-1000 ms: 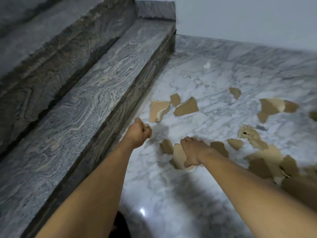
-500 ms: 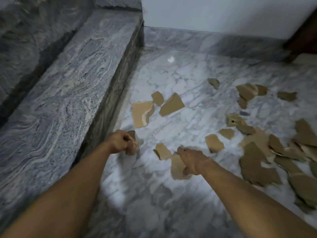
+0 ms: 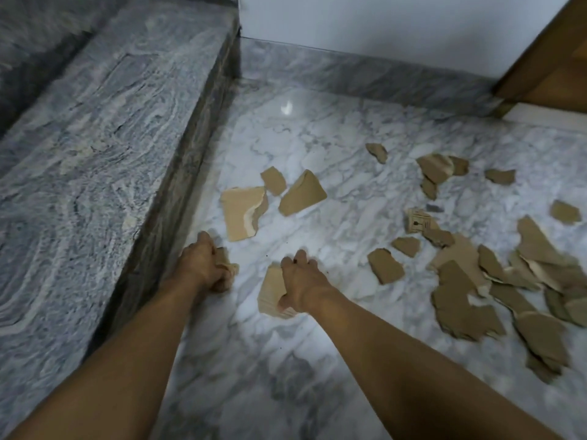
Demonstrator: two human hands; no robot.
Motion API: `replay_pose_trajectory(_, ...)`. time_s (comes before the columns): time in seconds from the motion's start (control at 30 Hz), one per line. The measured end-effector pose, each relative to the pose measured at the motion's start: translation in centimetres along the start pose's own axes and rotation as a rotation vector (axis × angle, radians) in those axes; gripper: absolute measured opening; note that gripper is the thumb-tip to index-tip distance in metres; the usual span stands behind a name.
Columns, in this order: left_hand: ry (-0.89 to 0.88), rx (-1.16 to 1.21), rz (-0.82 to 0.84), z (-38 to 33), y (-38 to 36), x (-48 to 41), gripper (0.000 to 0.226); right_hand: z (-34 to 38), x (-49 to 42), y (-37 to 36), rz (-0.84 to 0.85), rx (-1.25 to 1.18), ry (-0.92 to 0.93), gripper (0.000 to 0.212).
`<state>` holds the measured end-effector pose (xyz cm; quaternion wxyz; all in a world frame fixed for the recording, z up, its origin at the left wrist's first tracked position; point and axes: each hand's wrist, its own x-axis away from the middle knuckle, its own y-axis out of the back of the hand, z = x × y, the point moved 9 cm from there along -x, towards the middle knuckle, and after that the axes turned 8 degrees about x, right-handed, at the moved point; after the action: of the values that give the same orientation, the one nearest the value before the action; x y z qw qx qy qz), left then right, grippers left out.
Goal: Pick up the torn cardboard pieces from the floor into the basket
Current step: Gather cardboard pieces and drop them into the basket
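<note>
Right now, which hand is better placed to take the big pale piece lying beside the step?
Left, probably. The left hand is nearer to that pale piece, close to the step, and its grip holds only a small scrap. The right hand is farther off and holds a larger piece.

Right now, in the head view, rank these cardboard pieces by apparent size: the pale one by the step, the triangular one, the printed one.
1. Pale piece
2. Triangular piece, only slightly smaller
3. Printed piece, clearly smallest
Similar distance, so the order holds.
</note>
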<state>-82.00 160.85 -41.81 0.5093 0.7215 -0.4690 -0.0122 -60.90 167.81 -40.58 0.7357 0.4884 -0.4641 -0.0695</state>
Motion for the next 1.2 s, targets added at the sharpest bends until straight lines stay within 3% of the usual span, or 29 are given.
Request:
replay_pose_trajectory(0.07, 0.057, 0.095, 0.060, 0.6, -0.5, -0.2, 0.062, -0.4, -0.4, -0.4, -0.025, -0.085, 0.005, 0.074)
replay_pose_trajectory(0.2, 0.044, -0.033, 0.114, -0.4, 0.3, 0.1, 0.031, -1.3, 0.0, -0.8, -0.037, -0.222, -0.067, 0.077)
replay_pose_trajectory(0.3, 0.002, -0.022, 0.174, -2.8, 2.0, 0.0, 0.010, -2.0, 0.5, -0.2, 0.054, -0.159, -0.068, 0.075)
replay_pose_trajectory(0.5, -0.132, 0.043, 0.297, -9.8, 5.9, -1.7, 0.020, -4.7, -0.9, 10.4, 0.040, 0.066, -0.001, 0.084)
replay_pose_trajectory(0.6, -0.127, 0.099, 0.366, -12.2, 4.8, -4.3, 0.037, -6.3, -3.0, 15.0, -0.024, 0.234, 0.009, 0.082)
replay_pose_trajectory(0.7, -0.101, 0.006, 0.247, -13.2, 4.2, -7.5, 0.029, -7.7, -6.3, 16.8, -0.070, 0.336, 0.027, 0.084)
replay_pose_trajectory(0.87, -0.074, -0.238, 0.098, -11.9, 1.9, -11.7, 0.047, -7.8, -13.3, 16.0, -0.121, 0.275, 0.142, 0.058)
replay_pose_trajectory(0.93, -0.004, -0.276, 0.046, -11.6, 0.9, -12.6, 0.062, -8.5, -15.2, 15.7, -0.102, 0.223, 0.171, 0.069)
replay_pose_trajectory(1.07, 0.034, -0.122, 0.059, -11.9, 1.4, -13.1, 0.047, -9.1, -16.7, 15.6, -0.070, 0.189, 0.196, 0.100)
replay_pose_trajectory(1.2, 0.060, -0.194, 0.101, -12.5, 1.8, -13.3, 0.088, -10.1, -16.9, 14.8, -0.053, 0.039, 0.145, 0.106)
